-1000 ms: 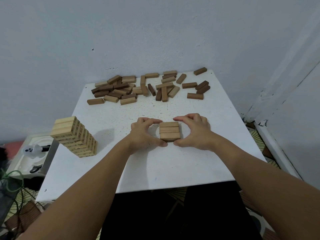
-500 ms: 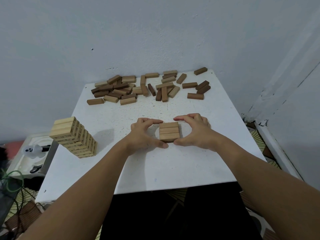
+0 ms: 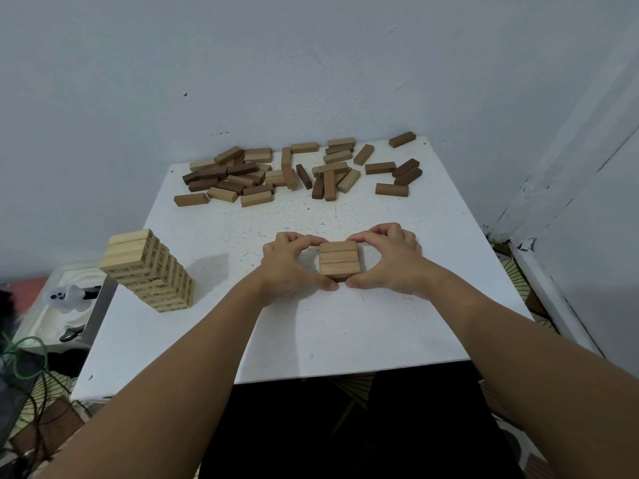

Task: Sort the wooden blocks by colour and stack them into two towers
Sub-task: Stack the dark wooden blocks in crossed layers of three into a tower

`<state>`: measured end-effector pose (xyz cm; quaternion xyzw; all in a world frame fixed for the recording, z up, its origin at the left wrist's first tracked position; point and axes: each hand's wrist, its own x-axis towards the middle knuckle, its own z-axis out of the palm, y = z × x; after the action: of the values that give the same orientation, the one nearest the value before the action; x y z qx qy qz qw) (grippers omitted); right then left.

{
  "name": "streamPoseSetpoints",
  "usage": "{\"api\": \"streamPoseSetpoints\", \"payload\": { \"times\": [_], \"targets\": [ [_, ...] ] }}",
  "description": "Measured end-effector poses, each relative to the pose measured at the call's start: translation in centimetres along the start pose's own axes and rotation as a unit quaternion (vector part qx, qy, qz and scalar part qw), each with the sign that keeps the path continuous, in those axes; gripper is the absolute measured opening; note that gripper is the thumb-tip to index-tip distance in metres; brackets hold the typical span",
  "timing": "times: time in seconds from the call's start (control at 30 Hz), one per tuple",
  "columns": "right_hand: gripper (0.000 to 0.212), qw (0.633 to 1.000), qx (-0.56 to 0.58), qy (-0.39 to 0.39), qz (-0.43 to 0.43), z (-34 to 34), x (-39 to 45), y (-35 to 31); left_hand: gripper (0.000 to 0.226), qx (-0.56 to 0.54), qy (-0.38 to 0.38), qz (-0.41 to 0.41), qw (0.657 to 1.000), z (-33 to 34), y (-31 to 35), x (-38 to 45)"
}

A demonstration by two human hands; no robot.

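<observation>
A low brown stack (image 3: 339, 260), three blocks wide on top, stands at the middle of the white table (image 3: 345, 333). My left hand (image 3: 288, 269) curls round its left side, thumb at the front corner and fingers at the back. My right hand (image 3: 389, 262) grips the right side the same way, and the two thumbs nearly meet in front. A tall tower of pale blocks (image 3: 148, 269) stands at the table's left edge. A loose heap of brown and lighter blocks (image 3: 297, 171) lies along the far edge by the wall.
The wall runs right behind the heap. Off the left edge sit a white tray (image 3: 31, 326) with a small white figure (image 3: 67, 297) and green cable (image 3: 24, 357). A white skirting board (image 3: 553, 302) runs along the right.
Both hands have closed in slightly on the brown stack, thumbs coming nearer together at its front. The stack and the other blocks have stayed in place.
</observation>
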<state>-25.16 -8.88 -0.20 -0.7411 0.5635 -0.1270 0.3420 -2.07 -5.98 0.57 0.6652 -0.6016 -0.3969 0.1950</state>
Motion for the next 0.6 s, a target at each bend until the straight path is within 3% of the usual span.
{"api": "streamPoseSetpoints", "payload": {
  "times": [0.4,0.6],
  "targets": [
    [0.072,1.000,-0.021,0.013,-0.005,0.4,0.1,-0.1,0.068,0.042,0.041,-0.003,0.998,0.5,0.2,0.0],
    [0.069,0.999,-0.046,-0.019,-0.010,-0.5,0.4,-0.7,0.067,0.083,0.028,-0.024,0.996,0.2,1.2,-0.3]
  ]
}}
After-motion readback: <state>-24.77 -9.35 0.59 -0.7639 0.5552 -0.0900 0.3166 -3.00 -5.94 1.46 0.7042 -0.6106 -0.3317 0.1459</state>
